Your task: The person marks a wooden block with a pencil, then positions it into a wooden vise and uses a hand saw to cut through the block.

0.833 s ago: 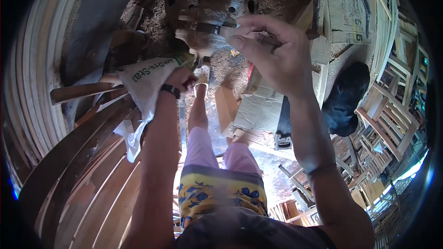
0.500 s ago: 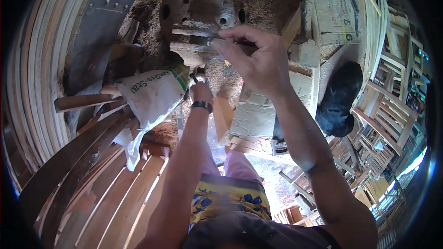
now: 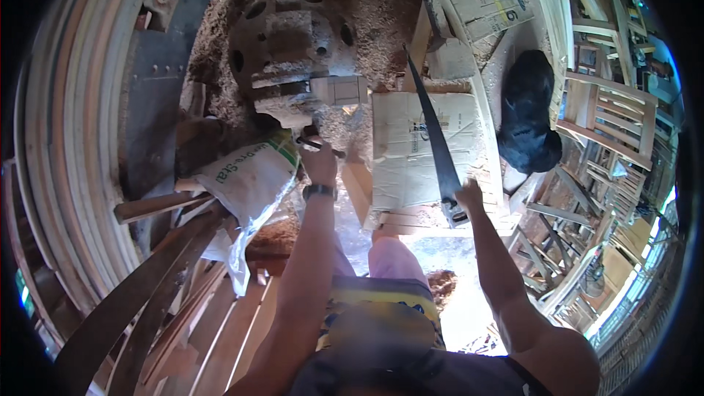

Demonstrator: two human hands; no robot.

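Observation:
A heavy, dust-covered vise (image 3: 286, 48) stands ahead of me, with a small light wooden block (image 3: 341, 91) between its jaws. My left hand (image 3: 319, 165) is closed around the dark bar handle (image 3: 331, 150) at the near end of the vise. Off to the right, my right hand (image 3: 468, 195) grips a handsaw by its handle. The long dark saw blade (image 3: 433, 128) points away from me above a cardboard sheet, and its tip is apart from the vise and the block.
Flattened cardboard (image 3: 396, 169) lies right of the vise. A white sack (image 3: 253, 169) and wooden strips (image 3: 161, 207) are at the left. Beyond the cardboard is a black bundle (image 3: 528, 114). Wooden chair frames (image 3: 616, 114) are stacked far right. Sawdust (image 3: 381, 15) surrounds the vise.
My right hand has left the vise jaws, moved right and nearer to me, and taken hold of the handsaw. The block stays in the jaws. My left hand remains at the bar handle.

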